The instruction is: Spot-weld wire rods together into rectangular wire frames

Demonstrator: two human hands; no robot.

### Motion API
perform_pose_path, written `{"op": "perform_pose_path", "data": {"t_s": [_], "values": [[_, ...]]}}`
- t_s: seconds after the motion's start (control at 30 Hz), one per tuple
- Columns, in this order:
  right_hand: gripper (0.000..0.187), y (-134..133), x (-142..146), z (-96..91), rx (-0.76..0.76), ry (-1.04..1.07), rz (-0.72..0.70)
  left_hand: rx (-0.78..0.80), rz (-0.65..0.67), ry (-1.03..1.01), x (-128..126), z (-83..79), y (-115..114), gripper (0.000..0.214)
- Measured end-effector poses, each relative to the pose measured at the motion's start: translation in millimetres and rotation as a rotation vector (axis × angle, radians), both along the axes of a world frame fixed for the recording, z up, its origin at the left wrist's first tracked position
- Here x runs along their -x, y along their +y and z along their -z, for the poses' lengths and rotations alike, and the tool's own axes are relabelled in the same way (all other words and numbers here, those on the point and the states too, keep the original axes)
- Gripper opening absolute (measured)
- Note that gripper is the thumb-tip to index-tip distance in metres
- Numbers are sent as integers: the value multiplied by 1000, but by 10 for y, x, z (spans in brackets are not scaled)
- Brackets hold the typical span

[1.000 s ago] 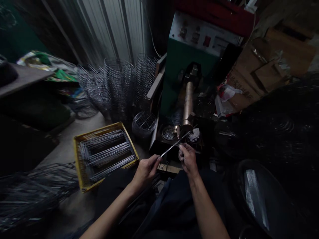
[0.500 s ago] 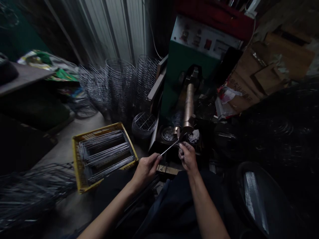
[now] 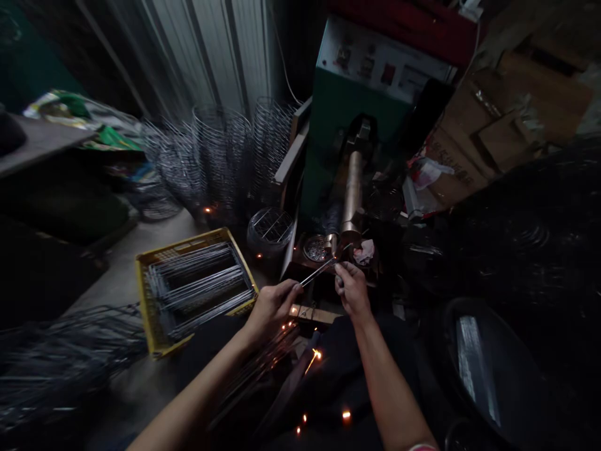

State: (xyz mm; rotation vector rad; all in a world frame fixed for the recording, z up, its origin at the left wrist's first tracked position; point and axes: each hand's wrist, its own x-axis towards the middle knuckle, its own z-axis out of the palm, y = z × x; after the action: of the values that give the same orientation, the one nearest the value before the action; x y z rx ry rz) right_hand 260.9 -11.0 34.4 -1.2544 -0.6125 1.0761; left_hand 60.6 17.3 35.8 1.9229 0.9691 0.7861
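Note:
My left hand [image 3: 273,307] pinches the near end of a thin metal rod [image 3: 317,273], which slants up and right to the copper-coloured electrode tip [image 3: 331,243] of a spot welder [image 3: 352,194]. Close to the rod's far end, my right hand [image 3: 352,289] has its fingers pressed together. Whatever sits in that pinch is too small and dark to tell. An orange glow shows where the rod meets the tip. Sparks [image 3: 316,354] are scattered over my lap and around my hands.
To the left, a yellow crate [image 3: 143,300] holds bent wire pieces. Behind it stand stacked wire baskets [image 3: 220,156]. A small dish [image 3: 315,248] of metal bits is beside the electrode. Cardboard boxes [image 3: 455,160] lie at right, and a dark welding mask [image 3: 479,369] is at lower right.
Bright sparks have appeared around my hands, lap and the floor. The rod's far end now glows at the electrode. Both hands keep their grip and have hardly moved.

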Motion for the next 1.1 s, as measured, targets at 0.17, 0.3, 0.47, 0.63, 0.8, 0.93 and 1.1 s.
{"op": "perform_pose_path", "data": {"t_s": [0.17, 0.3, 0.47, 0.63, 0.8, 0.93, 1.1], "values": [[32, 37, -85, 27, -16, -46, 96, 20, 96, -41, -72, 47, 230, 40], [36, 49, -164, 45, -46, -77, 91, 9, 115, -31, -133, 13, 370, 43], [37, 85, -215, 73, -54, -96, 89, -46, 164, -6, -142, -86, 503, 41], [38, 75, -214, 70, -34, -61, 64, 25, 186, 32, -122, -150, 558, 43], [40, -341, -147, 171, 129, -197, -108, 14, 242, -2, -118, -131, 640, 44], [41, -904, 158, 497, 346, -300, -432, -144, 227, -2, -178, -101, 593, 40], [21, -1439, 628, 814, 356, -481, -866, -421, 270, 327, 38, -100, 271, 25]]}}
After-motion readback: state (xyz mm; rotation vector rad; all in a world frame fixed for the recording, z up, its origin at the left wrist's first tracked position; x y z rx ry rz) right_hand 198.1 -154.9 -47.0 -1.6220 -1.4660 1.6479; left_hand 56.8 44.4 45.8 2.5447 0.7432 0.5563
